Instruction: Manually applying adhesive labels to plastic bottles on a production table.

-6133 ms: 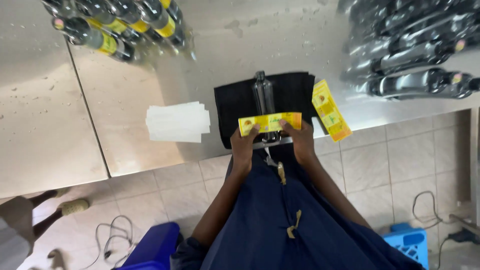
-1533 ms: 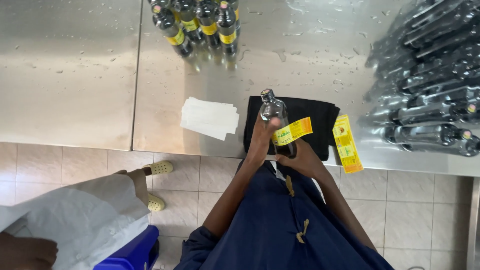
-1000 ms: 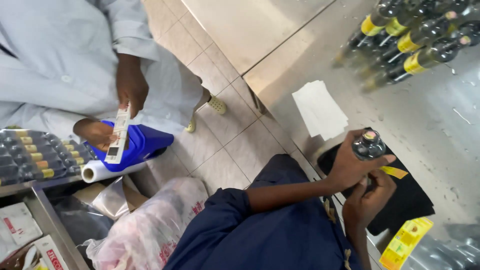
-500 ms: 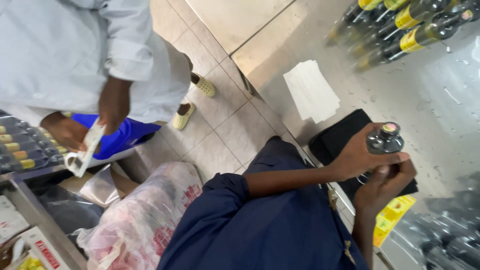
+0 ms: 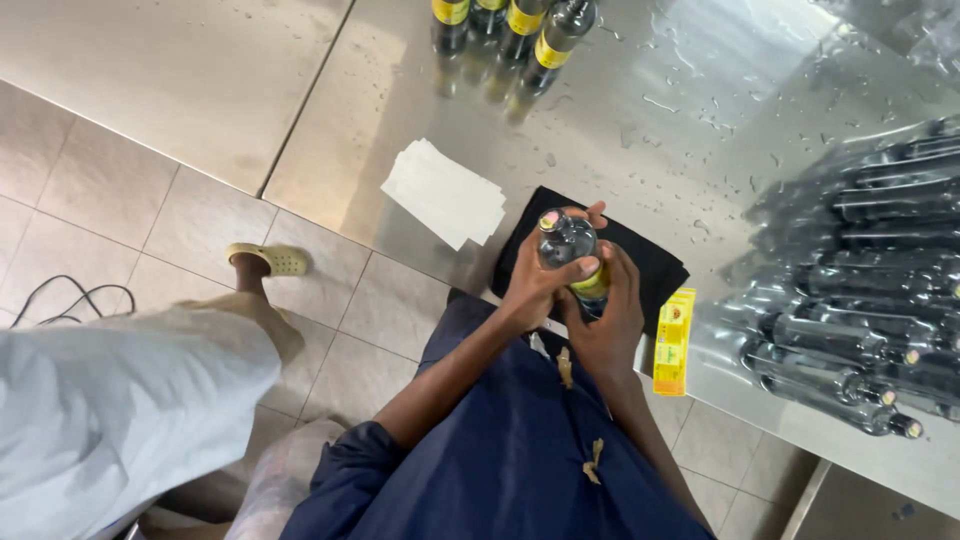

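A dark glass bottle (image 5: pixel 563 240) with a yellow label partly round it stands upright in both my hands over a black cloth (image 5: pixel 655 262) on the steel table (image 5: pixel 690 110). My left hand (image 5: pixel 535 283) wraps the bottle from the left. From the right, my right hand (image 5: pixel 612 318) presses the yellow label against the glass. A strip of yellow labels (image 5: pixel 674 328) lies on the table just right of my hands.
Several labelled bottles (image 5: pixel 520 20) stand at the table's far edge. Many unlabelled bottles (image 5: pixel 850 270) lie stacked at the right. A stack of white paper (image 5: pixel 443 192) lies left of the cloth. Another person in white (image 5: pixel 120 400) stands on the tiled floor at the left.
The view has swung back from the person at the left to the table. Both hands stay on the bottle, and the label now sits wrapped on it.
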